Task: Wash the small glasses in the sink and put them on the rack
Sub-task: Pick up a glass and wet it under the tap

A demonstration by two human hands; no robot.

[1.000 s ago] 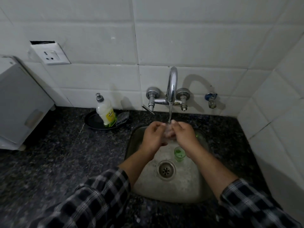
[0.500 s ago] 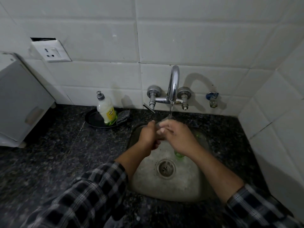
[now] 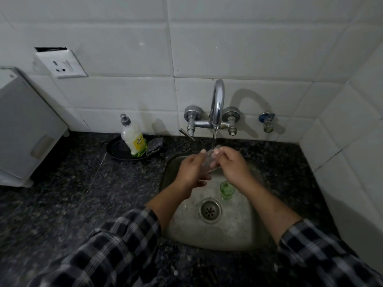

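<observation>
A small clear glass [image 3: 209,160] is tilted under the running stream from the tap [image 3: 216,106], over the steel sink [image 3: 244,235]. My left hand [image 3: 191,170] grips its lower part and my right hand [image 3: 233,165] pinches its rim end. A small green glass [image 3: 227,189] stands upright in the sink just below my right wrist, beside the drain [image 3: 210,210]. No rack is in view.
A dish soap bottle [image 3: 133,138] stands in a black dish [image 3: 117,151] with a scrubber [image 3: 155,146] on the dark granite counter [image 3: 72,193] left of the sink. A white appliance [image 3: 22,129] sits at far left. Tiled walls close the back and right.
My hands have drawn slightly apart, so the clear glass shows between them under the water. The green glass, hidden half a second ago, is visible again.
</observation>
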